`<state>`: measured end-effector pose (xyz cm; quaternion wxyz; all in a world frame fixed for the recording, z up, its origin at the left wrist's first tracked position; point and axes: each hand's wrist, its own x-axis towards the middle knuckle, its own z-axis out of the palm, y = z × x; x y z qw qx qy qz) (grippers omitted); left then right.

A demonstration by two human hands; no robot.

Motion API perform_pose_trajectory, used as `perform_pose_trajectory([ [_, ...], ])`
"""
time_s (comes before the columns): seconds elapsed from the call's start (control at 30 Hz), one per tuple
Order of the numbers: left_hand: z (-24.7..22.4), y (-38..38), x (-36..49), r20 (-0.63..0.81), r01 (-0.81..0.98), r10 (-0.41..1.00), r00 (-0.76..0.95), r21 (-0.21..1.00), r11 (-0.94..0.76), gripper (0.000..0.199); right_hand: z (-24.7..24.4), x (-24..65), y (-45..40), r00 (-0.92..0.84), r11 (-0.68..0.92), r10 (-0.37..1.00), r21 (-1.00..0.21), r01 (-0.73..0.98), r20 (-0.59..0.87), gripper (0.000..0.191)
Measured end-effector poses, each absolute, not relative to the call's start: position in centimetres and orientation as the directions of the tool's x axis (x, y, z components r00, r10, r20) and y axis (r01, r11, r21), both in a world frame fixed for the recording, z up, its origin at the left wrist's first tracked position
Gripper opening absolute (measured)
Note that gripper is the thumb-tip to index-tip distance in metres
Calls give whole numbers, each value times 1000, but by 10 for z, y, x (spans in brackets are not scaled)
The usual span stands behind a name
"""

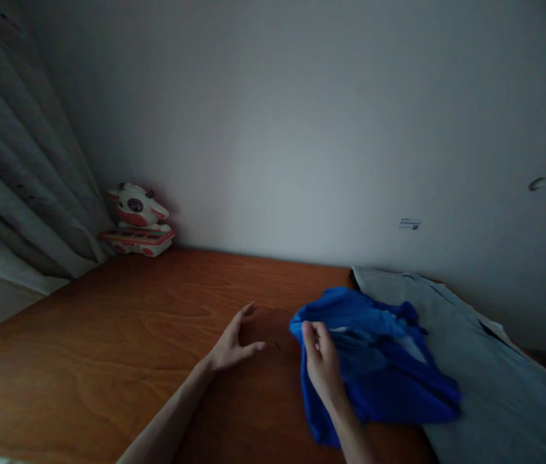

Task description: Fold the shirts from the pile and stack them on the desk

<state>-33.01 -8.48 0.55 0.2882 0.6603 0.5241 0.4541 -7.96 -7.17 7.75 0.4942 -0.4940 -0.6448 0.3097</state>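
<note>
A crumpled blue cloth, perhaps a garment, lies partly on the wooden surface and partly on a grey fabric. At its left edge my right hand has curled fingers, with the thumb and fingertips pinching the cloth. My left hand hovers over the wood to the left of the cloth, thumb and fingers spread apart and holding nothing. A gap of bare wood separates the left hand from the cloth. The cloth's full shape is hidden in its folds.
The wooden surface reaches back to a pale wall. A cow-shaped toy keyboard stands in the far left corner beside a curtain. Grey fabric lies flat along the right side.
</note>
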Motion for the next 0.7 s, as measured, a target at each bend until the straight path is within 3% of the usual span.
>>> perform_pose_trajectory([
  [0.1, 4, -89, -333, 360, 415, 926, 117, 829, -374, 133, 86, -101, -82, -291, 396, 897, -898, 192, 334, 42],
  [0.17, 7, -91, -333, 351, 486, 926, 139, 790, -373, 137, 79, -87, -75, -306, 477, 865, -842, 252, 398, 38],
  [0.23, 11, -91, -329, 304, 611, 939, 160, 716, -336, 128, 60, -60, -60, -222, 530, 848, -763, 371, 481, 43],
  [0.33, 16, -90, -321, 234, 761, 950, 207, 572, -306, 109, 17, -13, -37, -94, 465, 861, -699, 543, 500, 60],
  [0.4, 18, -89, -316, 220, 805, 951, 218, 511, -302, 93, -8, 10, -28, -27, 347, 906, -704, 620, 423, 65],
  [0.5, 17, -89, -314, 219, 833, 956, 193, 479, -278, 56, -25, 27, -23, 49, 206, 957, -788, 580, 287, 65],
  [0.6, 16, -89, -318, 207, 815, 972, 113, 540, -210, 44, -24, 28, -23, 72, 135, 975, -824, 550, 208, 63],
  [0.7, 20, -88, -333, 244, 657, 967, -74, 742, -136, 29, -18, 27, -23, 82, 93, 983, -828, 553, 165, 58],
])
